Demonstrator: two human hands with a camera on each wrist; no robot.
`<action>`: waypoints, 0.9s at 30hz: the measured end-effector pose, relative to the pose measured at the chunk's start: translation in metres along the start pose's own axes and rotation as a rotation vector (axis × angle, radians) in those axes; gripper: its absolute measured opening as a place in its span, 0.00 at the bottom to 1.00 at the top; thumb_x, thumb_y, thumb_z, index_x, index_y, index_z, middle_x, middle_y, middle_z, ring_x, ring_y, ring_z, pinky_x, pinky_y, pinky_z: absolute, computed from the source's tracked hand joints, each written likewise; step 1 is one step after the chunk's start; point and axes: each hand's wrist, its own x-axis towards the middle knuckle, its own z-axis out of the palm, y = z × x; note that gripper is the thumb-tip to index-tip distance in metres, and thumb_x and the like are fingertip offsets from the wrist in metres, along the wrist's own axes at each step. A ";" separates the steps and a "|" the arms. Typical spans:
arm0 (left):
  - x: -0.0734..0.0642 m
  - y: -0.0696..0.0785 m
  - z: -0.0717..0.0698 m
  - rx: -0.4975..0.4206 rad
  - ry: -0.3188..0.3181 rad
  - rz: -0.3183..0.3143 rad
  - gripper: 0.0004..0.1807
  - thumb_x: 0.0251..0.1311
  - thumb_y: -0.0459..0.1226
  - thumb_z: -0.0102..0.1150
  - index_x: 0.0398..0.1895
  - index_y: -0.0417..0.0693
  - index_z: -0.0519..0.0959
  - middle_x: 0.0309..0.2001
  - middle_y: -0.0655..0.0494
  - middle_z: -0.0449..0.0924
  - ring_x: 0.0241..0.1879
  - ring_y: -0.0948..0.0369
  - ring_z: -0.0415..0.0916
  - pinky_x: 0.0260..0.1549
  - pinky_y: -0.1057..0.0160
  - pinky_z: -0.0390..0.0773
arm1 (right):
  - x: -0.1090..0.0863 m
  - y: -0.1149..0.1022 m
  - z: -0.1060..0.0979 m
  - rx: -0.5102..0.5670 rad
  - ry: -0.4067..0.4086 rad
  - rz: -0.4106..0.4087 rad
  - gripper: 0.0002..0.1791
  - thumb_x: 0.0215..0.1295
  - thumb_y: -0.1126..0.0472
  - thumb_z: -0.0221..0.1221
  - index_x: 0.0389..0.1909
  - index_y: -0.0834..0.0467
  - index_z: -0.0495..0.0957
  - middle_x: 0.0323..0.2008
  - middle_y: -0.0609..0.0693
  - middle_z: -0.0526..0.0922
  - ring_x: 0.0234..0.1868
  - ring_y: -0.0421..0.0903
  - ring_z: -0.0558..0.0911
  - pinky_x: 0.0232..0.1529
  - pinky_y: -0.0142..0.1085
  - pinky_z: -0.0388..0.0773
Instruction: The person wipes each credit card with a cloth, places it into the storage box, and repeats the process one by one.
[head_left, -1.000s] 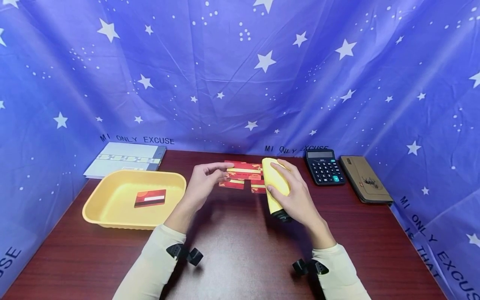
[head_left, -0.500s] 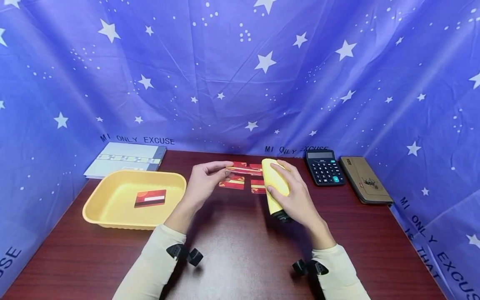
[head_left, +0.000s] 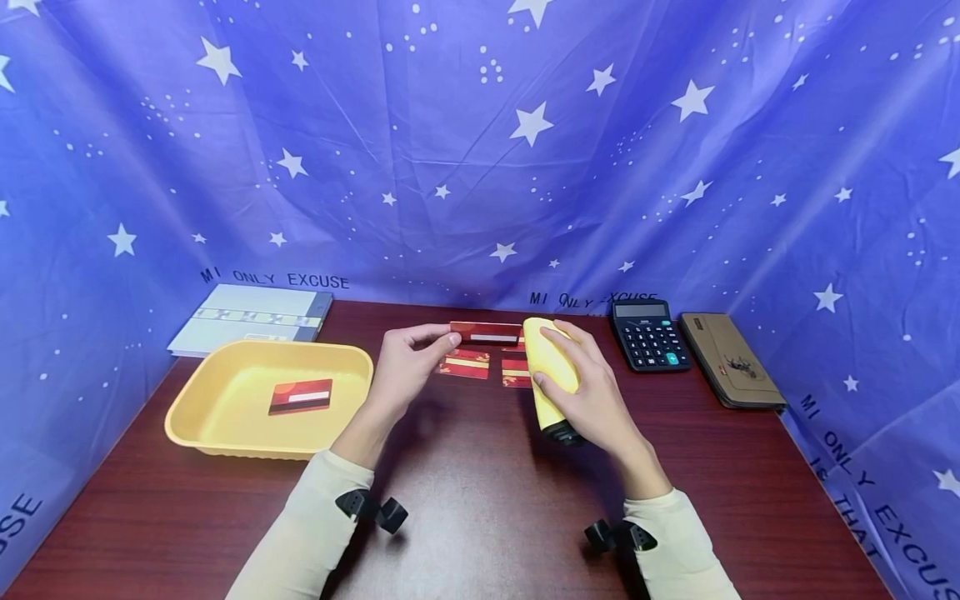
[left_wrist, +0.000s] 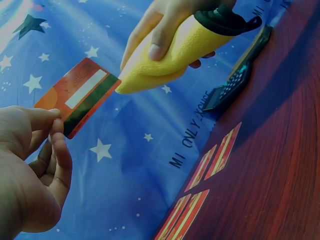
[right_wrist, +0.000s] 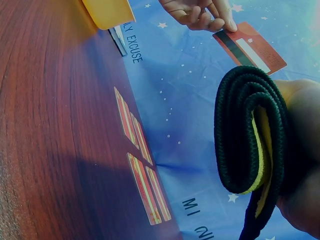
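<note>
In the middle of the head frame, the left hand (head_left: 405, 367) pinches the near corner of a flat red card with a white strip and a dark band (head_left: 486, 332) between thumb and fingers. The right hand (head_left: 588, 379), just right of centre, is clamped round a rolled yellow fabric pouch or cloth with black edging (head_left: 550, 361). The card's far end meets the yellow fabric's outline in the left wrist view; whether they touch, I cannot tell.

Both are held above a dark reddish-brown wooden table (head_left: 465, 508), where four red cards with gold stripes (head_left: 465, 364) lie in two rows, partly hidden in the head view. At left, a yellow plastic basin (head_left: 232, 408) holds another red card with a white strip (head_left: 300, 397); behind it lies a pale grey notebook (head_left: 243, 302). At right are a black calculator (head_left: 650, 335) and a brown leather-like wallet (head_left: 720, 354).
</note>
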 end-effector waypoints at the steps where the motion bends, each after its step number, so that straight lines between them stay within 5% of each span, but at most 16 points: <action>1: 0.000 0.000 0.000 0.013 0.000 0.008 0.12 0.61 0.34 0.71 0.45 0.36 0.89 0.27 0.64 0.82 0.25 0.66 0.73 0.23 0.73 0.74 | 0.000 0.000 0.000 0.000 0.001 0.001 0.36 0.61 0.62 0.72 0.71 0.48 0.74 0.73 0.54 0.70 0.71 0.53 0.72 0.61 0.49 0.75; 8: 0.000 0.000 0.001 0.046 -0.008 0.030 0.11 0.59 0.31 0.72 0.44 0.33 0.88 0.47 0.45 0.86 0.42 0.69 0.80 0.38 0.76 0.81 | -0.001 0.000 0.000 -0.005 0.000 -0.006 0.35 0.61 0.61 0.71 0.71 0.47 0.74 0.73 0.53 0.71 0.70 0.53 0.73 0.59 0.45 0.76; 16: 0.000 -0.001 0.000 -0.032 -0.061 -0.056 0.15 0.60 0.31 0.71 0.49 0.33 0.86 0.34 0.59 0.87 0.29 0.69 0.82 0.35 0.69 0.88 | 0.000 0.001 0.001 -0.003 0.005 -0.017 0.35 0.61 0.62 0.72 0.70 0.49 0.75 0.72 0.54 0.71 0.71 0.54 0.72 0.64 0.51 0.74; 27: 0.001 0.000 -0.001 -0.172 -0.137 -0.027 0.26 0.59 0.26 0.69 0.62 0.39 0.78 0.32 0.58 0.88 0.33 0.62 0.88 0.44 0.58 0.92 | -0.001 -0.001 0.001 0.008 -0.001 -0.005 0.35 0.61 0.62 0.72 0.71 0.49 0.75 0.72 0.54 0.71 0.72 0.54 0.72 0.66 0.54 0.74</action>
